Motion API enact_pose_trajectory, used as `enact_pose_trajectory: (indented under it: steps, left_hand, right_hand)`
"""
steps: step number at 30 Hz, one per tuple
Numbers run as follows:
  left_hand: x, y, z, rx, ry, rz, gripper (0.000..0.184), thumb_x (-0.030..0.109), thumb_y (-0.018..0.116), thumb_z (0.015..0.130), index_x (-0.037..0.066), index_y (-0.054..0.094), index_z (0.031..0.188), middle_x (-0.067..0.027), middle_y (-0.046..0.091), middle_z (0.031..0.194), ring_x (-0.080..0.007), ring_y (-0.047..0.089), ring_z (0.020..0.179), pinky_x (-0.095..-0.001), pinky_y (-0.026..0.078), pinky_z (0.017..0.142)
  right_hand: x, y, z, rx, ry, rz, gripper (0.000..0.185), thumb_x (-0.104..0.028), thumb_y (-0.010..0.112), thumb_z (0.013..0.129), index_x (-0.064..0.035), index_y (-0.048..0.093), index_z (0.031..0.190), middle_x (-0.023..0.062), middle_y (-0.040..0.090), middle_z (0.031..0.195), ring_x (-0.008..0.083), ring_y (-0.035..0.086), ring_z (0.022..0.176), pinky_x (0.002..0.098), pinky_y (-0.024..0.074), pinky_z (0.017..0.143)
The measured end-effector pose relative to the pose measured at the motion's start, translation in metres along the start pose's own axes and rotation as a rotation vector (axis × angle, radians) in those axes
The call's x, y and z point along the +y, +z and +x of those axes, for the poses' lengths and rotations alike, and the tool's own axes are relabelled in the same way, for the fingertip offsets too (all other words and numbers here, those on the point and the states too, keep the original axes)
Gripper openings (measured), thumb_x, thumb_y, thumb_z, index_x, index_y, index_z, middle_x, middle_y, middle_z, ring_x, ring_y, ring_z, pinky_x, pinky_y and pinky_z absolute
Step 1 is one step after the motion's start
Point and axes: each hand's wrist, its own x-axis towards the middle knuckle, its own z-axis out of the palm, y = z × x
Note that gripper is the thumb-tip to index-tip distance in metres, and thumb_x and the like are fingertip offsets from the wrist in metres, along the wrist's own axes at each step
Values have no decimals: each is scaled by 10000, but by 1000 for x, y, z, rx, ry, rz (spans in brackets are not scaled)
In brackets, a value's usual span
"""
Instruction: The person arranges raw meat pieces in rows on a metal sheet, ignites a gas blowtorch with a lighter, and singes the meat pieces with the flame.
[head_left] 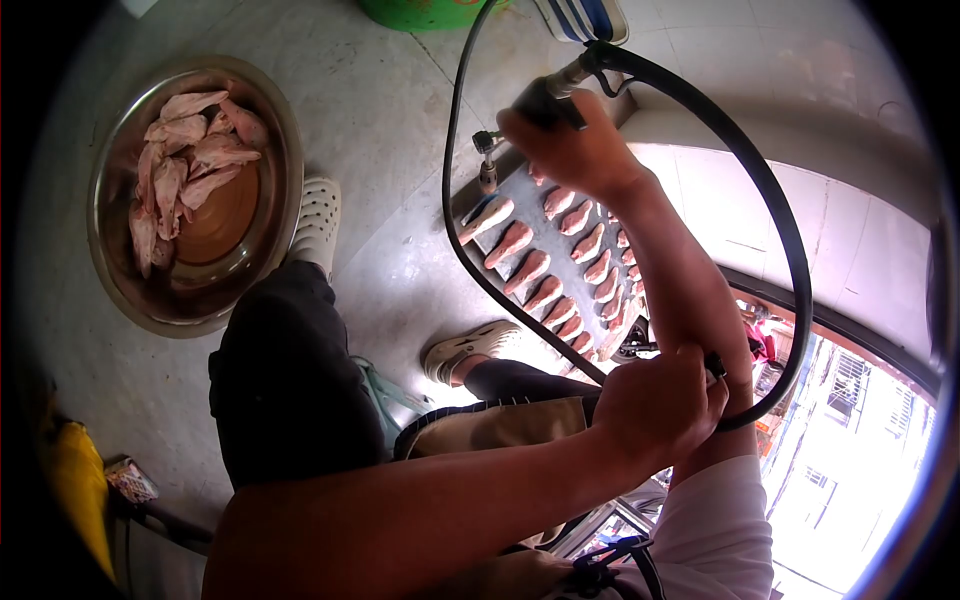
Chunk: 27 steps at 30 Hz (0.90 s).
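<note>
My right hand (pixel 575 145) is wrapped round the dark grip of a hose gun (pixel 548 103). Its metal nozzle (pixel 488 176) points down over the near corner of a metal tray (pixel 545 222); no flame or spray shows. Rows of raw chicken drumsticks (pixel 527 270) lie spaced out on that tray, partly hidden by my right forearm. Lower down, my left hand (pixel 665 395) is closed on the black hose (pixel 785 225), crossing in front of the right forearm. The hose loops from the gun round to that hand and on up past the tray.
On the tiled floor at left stands a steel bowl (pixel 110 250) with several raw chicken pieces (pixel 180 165). A green tub (pixel 430 12) is at the top edge. My clog (pixel 318 222) is beside the bowl. A yellow object (pixel 80 480) is at lower left.
</note>
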Motion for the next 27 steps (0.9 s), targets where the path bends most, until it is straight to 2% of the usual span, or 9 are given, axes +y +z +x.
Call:
enact_pose_trajectory:
  steps: [3, 6, 9, 12, 15, 18, 21, 27]
  left_hand:
    - [1, -1, 0, 0, -4, -1, 356, 327, 565, 950, -27, 583, 930, -149, 668, 659, -305, 687, 620, -438, 542, 634]
    - [0, -1, 0, -3, -3, 4, 365, 336, 560, 953, -28, 585, 936, -147, 668, 656, -297, 690, 622, -436, 544, 637]
    - [1, -1, 0, 1, -7, 8, 371, 338, 559, 952, -31, 586, 938, -150, 668, 656, -300, 690, 623, -437, 543, 639]
    - [1, -1, 0, 6, -20, 10, 368, 334, 560, 948, -33, 585, 937, -156, 667, 655, -309, 688, 621, -439, 543, 639]
    - [2, -1, -1, 24, -12, 13, 362, 327, 561, 946, -33, 586, 934, -159, 666, 653, -313, 688, 621, -439, 543, 637]
    - [2, -2, -1, 20, -14, 13, 356, 322, 562, 946, -33, 588, 932, -160, 665, 650, -312, 689, 619, -434, 543, 629]
    - [2, -1, -1, 33, -9, 10, 351, 318, 564, 946, -32, 589, 931, -158, 663, 646, -310, 687, 615, -429, 542, 619]
    - [0, 1, -1, 36, 0, 31, 353, 322, 563, 949, -29, 592, 933, -154, 657, 637, -306, 679, 601, -421, 541, 602]
  right_hand:
    - [-5, 0, 0, 3, 74, 58, 300, -249, 625, 884, 42, 660, 820, 181, 656, 672, 244, 656, 619, 386, 514, 650]
    - [-6, 1, 2, 13, 48, 12, 299, -242, 628, 880, 45, 657, 803, 189, 650, 665, 254, 654, 617, 391, 515, 654]
    - [0, 3, 2, 9, -14, -1, 305, -262, 606, 961, 10, 649, 828, 72, 608, 579, 145, 613, 509, 292, 472, 477]
    - [5, 5, 6, 30, -86, -25, 309, -265, 601, 962, 10, 650, 830, 71, 606, 572, 143, 613, 508, 289, 476, 482]
    - [6, 4, 7, 26, -65, -60, 305, -264, 600, 961, 13, 650, 842, 75, 611, 570, 146, 621, 511, 288, 486, 493]
    - [-4, 0, 4, 39, 2, -15, 293, -228, 622, 883, 41, 622, 766, 188, 638, 642, 265, 652, 602, 393, 512, 635]
    - [-8, -1, 3, 10, 94, 33, 296, -228, 615, 886, 33, 609, 747, 157, 626, 609, 229, 643, 574, 385, 507, 606]
    - [4, 1, 2, 32, 67, 54, 296, -233, 609, 888, 27, 615, 748, 137, 617, 590, 203, 630, 546, 372, 501, 577]
